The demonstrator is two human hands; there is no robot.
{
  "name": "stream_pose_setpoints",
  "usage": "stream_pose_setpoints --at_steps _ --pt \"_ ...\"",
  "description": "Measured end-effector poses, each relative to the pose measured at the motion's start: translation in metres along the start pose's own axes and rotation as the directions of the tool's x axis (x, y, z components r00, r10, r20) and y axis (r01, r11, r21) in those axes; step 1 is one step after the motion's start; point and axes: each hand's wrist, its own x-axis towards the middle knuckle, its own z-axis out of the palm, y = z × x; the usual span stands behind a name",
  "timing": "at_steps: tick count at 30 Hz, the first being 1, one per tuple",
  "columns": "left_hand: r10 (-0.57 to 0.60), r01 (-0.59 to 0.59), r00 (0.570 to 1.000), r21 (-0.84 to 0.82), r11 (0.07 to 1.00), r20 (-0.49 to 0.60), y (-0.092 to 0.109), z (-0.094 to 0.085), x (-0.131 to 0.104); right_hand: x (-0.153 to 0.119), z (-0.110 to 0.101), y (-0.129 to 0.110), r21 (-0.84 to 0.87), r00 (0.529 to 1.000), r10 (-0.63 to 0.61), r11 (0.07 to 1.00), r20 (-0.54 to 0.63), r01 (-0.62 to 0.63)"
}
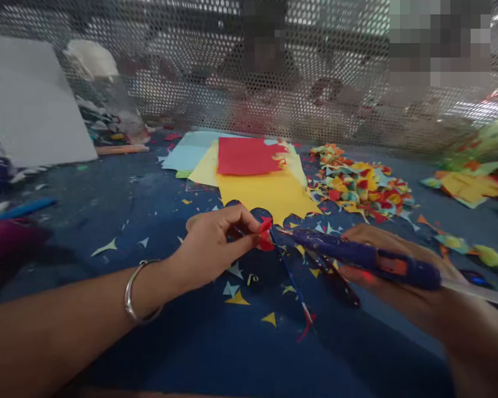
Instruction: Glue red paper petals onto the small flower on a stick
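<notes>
My left hand (216,243), with a metal bangle on the wrist, pinches a small red paper piece (266,233) fixed at the top of a thin blue stick (292,279). The stick slants down toward me and its lower end rests on the dark blue table. My right hand (398,276) grips a purple glue gun (369,258) with an orange trigger. Its nozzle points left and sits right beside the red piece. A clear glue stick pokes out of the gun's back end at the right edge.
Yellow, red and pale blue paper sheets (265,188) lie behind the hands. A heap of coloured paper cuttings (361,188) sits to their right, with more scraps (473,185) at far right. A perforated metal screen (249,72) closes the back. A white board (29,105) leans at left.
</notes>
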Motion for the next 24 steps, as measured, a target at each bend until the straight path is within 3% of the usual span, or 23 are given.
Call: stream_pose_setpoints --at_steps 5,12,24 --pt "-0.008 0.009 1.0 -0.052 0.999 0.015 -0.001 0.003 -0.001 -0.003 0.002 -0.002 0.043 0.996 0.007 0.999 0.084 -0.011" --pt "0.095 -0.095 0.995 -0.003 0.996 0.017 0.001 0.004 -0.003 -0.003 0.004 -0.004 0.0 0.998 -0.021 1.0 0.053 0.022" --pt "0.145 -0.147 0.989 0.06 0.987 0.026 0.004 0.004 -0.002 -0.003 0.004 -0.011 -0.085 0.996 -0.055 0.995 0.07 0.061"
